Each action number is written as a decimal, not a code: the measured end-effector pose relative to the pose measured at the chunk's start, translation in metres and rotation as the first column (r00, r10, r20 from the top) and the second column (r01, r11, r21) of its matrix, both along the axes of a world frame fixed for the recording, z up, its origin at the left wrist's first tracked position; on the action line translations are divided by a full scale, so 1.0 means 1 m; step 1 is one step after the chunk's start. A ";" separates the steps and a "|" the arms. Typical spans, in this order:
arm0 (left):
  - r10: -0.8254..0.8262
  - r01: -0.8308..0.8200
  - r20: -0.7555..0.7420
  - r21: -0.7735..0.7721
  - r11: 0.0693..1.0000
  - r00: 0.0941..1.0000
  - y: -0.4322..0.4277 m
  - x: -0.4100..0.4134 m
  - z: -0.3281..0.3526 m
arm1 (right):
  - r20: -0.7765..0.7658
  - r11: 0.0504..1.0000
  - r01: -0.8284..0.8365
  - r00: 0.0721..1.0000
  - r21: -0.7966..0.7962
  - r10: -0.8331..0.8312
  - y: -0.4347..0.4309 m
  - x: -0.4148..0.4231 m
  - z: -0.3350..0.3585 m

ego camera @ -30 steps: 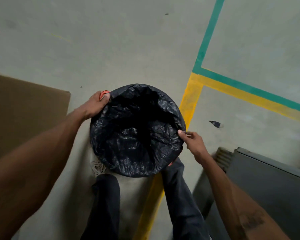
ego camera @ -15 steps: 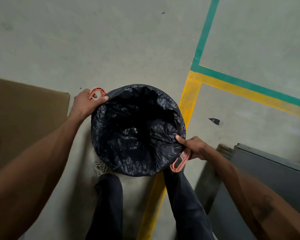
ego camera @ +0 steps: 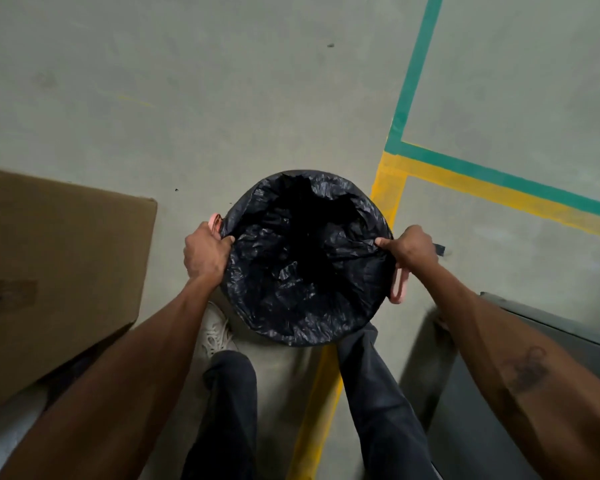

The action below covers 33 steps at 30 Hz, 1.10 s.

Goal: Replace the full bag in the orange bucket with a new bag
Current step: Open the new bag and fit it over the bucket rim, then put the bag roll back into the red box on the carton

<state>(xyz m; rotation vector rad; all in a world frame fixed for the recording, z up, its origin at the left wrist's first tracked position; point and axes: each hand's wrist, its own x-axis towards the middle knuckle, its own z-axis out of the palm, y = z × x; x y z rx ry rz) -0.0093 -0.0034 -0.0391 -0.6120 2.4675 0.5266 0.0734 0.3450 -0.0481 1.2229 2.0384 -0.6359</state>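
industrial floor space, most likely a warehouse or factory bay.
bare grey concrete floor (ego camera: 222,98) marked with a green line (ego camera: 416,64) and a yellow line (ego camera: 388,188), each turning a corner, of the kind that bounds work zones; a large taped cardboard box (ego camera: 66,271) at left and a grey metal cabinet (ego camera: 465,427) at right, both close by the person's legs.

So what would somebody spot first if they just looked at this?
The big crinkly black bag lines the round orange bucket in the middle of the floor. A left hand and a right hand grip the bag's edge on opposite sides of the rim. Next come the bright green and yellow floor lines at the upper right, and the brown cardboard box on the left.
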 end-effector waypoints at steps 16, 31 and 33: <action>-0.336 0.344 0.154 -0.029 0.938 0.929 0.033 -0.005 0.132 | -0.111 0.997 -0.079 0.991 -0.003 0.078 -0.052 -0.024 0.138; -0.802 0.785 -0.361 -0.238 0.573 0.476 0.025 -0.030 0.463 | -0.533 0.995 -0.046 0.842 0.086 0.085 -0.157 -0.043 0.479; -0.782 0.757 -0.432 -0.280 0.590 0.450 0.018 -0.053 0.510 | -0.605 0.990 -0.045 0.787 0.133 0.117 -0.163 -0.057 0.531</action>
